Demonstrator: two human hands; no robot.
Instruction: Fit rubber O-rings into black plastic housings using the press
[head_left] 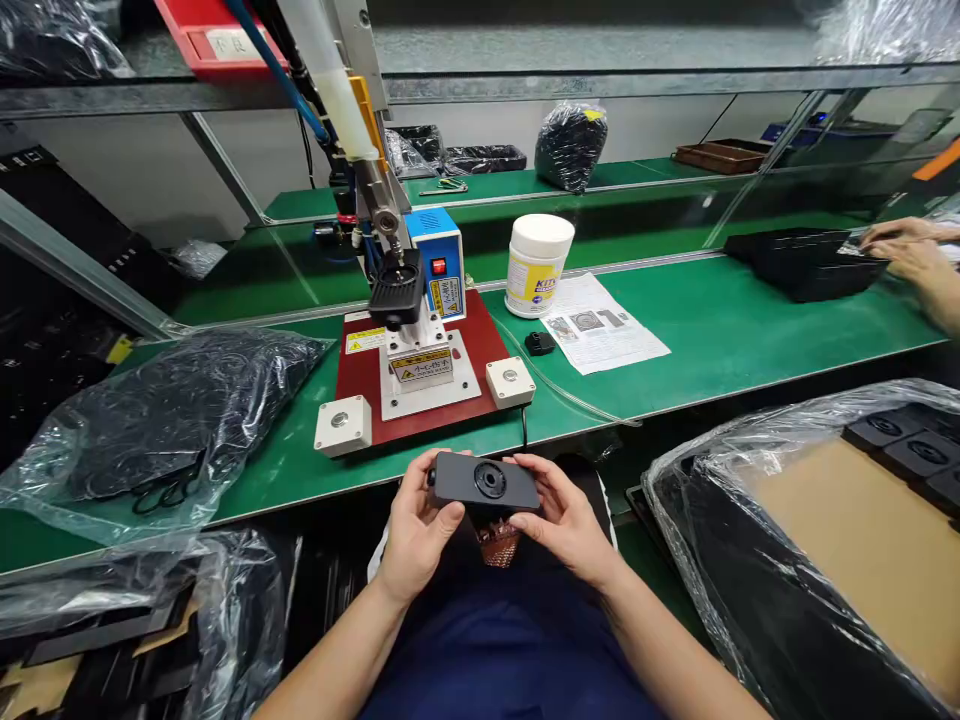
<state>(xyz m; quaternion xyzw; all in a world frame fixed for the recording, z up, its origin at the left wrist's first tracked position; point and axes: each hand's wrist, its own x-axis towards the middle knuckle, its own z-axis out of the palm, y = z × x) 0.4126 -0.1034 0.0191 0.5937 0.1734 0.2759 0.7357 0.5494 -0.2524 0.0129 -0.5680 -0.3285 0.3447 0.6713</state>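
Between my two hands is a black rectangular plastic housing [457,478] with a round ringed recess on its face, held over my lap just off the bench edge. My left hand [418,530] grips its left end, thumb in front. The right end is pinched by my right hand [564,520], thumb along the lower edge. Beyond it stands a bench press [420,345] on a dark red base, with another black part [397,290] at its head. White button boxes [343,427] sit at the base's front corners.
A clear bag of black parts [187,410] and scissors [169,490] lie left. Behind are a white tub [538,265], a printed sheet [600,325] and a small black piece [540,343]. A plastic-lined bin [795,560] holds similar housings at right. A co-worker's hands [911,250] are far right.
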